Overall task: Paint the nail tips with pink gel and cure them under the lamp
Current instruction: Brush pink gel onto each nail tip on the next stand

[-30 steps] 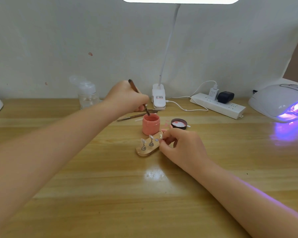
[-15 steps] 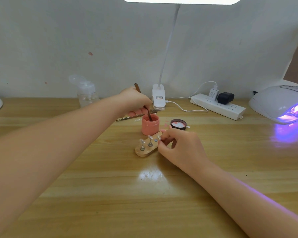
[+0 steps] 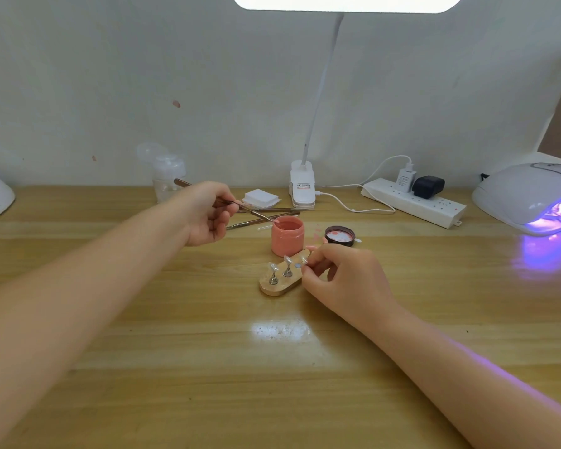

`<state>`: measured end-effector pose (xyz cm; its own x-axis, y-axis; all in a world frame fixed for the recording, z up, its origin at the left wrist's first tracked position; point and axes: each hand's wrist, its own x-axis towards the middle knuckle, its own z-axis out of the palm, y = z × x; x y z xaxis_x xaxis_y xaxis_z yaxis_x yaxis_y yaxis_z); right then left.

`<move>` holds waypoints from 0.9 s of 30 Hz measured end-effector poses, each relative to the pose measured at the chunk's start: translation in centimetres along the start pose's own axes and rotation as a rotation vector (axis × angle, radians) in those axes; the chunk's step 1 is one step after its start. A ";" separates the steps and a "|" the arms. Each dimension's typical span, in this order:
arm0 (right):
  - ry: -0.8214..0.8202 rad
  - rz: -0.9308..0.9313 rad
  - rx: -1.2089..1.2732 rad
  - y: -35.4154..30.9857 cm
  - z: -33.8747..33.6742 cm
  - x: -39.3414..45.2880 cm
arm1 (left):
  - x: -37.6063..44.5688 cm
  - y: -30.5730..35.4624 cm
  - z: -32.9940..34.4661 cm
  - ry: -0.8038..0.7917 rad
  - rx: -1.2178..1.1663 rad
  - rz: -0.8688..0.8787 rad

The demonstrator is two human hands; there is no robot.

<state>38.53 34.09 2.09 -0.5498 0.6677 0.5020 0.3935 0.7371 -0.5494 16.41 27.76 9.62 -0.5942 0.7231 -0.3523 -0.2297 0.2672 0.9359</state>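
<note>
The person's left hand (image 3: 208, 213) is pinching a thin brown-handled gel brush (image 3: 227, 201) between thumb and fingers, and the brush tip is resting at the left rim of the open pink round gel jar (image 3: 287, 236), which is standing in the middle of the light wooden table (image 3: 208, 351). The right hand (image 3: 340, 280) is gripping, with curled fingers, the right end of the small oval wooden nail-tip stand (image 3: 277, 285), just in front of the jar. Two clear nail tips on metal pegs (image 3: 280, 270) are standing upright on it. The dark round jar lid (image 3: 339, 236) is lying just right of the jar. The white curing lamp (image 3: 525, 196) is glowing purple at the far right edge.
</note>
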 end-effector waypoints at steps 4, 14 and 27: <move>0.004 0.003 -0.004 0.0 0.1 0.0 | -0.2 -0.1 -0.3 0.001 -0.062 0.046; 0.060 0.042 -0.052 0.0 -0.1 0.0 | -0.7 -2.6 -0.4 0.138 -0.183 0.084; -0.076 0.115 0.214 0.6 -0.5 0.6 | -10.1 -6.2 -0.3 0.003 -0.577 -0.016</move>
<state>38.79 34.96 2.38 -0.5672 0.7302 0.3810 0.2961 0.6124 -0.7330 23.60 18.59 7.39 -0.5890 0.7199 -0.3672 -0.6216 -0.1132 0.7751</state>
